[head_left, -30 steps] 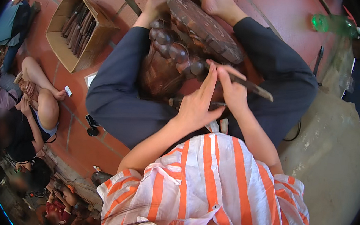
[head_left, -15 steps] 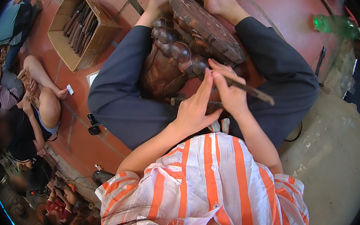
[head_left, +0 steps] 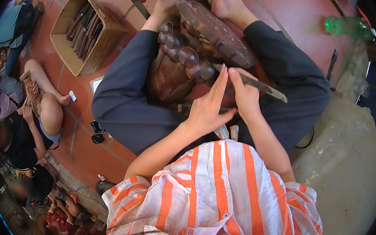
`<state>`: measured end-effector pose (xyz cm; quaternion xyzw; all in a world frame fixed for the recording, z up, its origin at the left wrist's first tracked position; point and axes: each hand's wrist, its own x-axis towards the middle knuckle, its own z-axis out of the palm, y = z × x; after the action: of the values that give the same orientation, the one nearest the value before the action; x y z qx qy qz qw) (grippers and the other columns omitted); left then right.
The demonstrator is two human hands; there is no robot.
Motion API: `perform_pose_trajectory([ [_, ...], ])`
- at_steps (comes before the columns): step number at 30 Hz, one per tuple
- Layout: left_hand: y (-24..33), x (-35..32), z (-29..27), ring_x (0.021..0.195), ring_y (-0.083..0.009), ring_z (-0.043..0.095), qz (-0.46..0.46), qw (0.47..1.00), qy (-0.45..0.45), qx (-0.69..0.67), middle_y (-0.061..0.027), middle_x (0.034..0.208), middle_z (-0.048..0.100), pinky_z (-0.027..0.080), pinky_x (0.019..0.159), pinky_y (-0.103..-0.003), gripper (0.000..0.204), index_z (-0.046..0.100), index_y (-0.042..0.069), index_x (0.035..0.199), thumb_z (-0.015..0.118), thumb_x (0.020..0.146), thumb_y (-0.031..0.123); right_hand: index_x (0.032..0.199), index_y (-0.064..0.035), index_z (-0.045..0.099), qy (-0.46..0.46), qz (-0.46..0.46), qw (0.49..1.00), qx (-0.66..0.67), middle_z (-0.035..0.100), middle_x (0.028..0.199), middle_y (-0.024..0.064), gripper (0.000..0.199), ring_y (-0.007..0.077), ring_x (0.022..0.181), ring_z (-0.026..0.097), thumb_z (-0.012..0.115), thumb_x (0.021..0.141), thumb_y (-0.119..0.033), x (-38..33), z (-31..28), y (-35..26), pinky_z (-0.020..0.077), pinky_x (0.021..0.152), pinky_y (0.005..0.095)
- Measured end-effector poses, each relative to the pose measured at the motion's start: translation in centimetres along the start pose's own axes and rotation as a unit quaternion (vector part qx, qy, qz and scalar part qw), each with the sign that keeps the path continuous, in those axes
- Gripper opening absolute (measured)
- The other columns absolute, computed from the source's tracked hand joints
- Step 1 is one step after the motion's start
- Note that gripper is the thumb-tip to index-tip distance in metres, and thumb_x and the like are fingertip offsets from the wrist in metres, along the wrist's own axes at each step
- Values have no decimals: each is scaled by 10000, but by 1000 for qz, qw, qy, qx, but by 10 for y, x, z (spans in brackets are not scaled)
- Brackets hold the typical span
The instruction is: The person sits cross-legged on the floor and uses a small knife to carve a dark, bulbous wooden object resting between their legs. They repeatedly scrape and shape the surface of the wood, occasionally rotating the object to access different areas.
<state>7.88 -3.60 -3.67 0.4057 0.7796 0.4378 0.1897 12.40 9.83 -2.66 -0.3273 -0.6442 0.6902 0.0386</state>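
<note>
Right now you are mid-cut on the carved wooden piece (head_left: pixel 188 67) lying across your lap at upper centre: your right hand (head_left: pixel 244 93) grips the chisel (head_left: pixel 263 86), its handle pointing right, while your left hand (head_left: pixel 207 108) rests open-fingered on the carving. By my reading, the next stroke calls for a firm brace and a short, controlled push.

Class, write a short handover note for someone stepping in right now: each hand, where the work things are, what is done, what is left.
Left hand: flat on the carved wooden piece, steadying it in the lap.
Right hand: grips a chisel, tip against the carving.
Cardboard box of spare tools sits on the red floor to the left.
Done: rounded relief forms already carved.
Left: how much carving remains cannot be told from here.
</note>
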Motion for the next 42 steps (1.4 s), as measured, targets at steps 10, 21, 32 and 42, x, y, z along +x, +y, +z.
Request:
perform_pose_trajectory([
  [10,4,-4,0,1254,-367,483,-4,999,16,-34,-232,1534,203,525,879,-341,1092,105,-39,1484,799,657,131,1037,14,693,10,32,999,35,717,945,101,272,138,854,656,594,926,-214,3,4,-5,495,815,282],
  [21,6,0,-3,1224,-369,512,-11,999,-8,-38,-236,1518,243,547,812,-356,1091,93,-33,1487,785,662,135,987,33,681,57,-1,998,33,674,831,45,245,73,765,571,571,941,-181,1,6,4,461,685,244],
  [32,4,5,-5,1209,-376,524,-37,997,-49,-51,-252,1503,263,533,848,-376,1027,107,-31,1483,740,682,70,1010,23,680,76,0,997,15,701,937,79,232,106,852,610,577,936,-172,-5,7,10,478,773,251],
  [42,-1,-3,0,1256,-365,482,-31,998,-32,-37,-246,1499,278,539,836,-371,1017,129,-18,1485,745,682,86,1056,31,669,45,29,991,123,687,1079,111,251,149,989,624,544,951,-160,1,8,23,462,900,273],
])
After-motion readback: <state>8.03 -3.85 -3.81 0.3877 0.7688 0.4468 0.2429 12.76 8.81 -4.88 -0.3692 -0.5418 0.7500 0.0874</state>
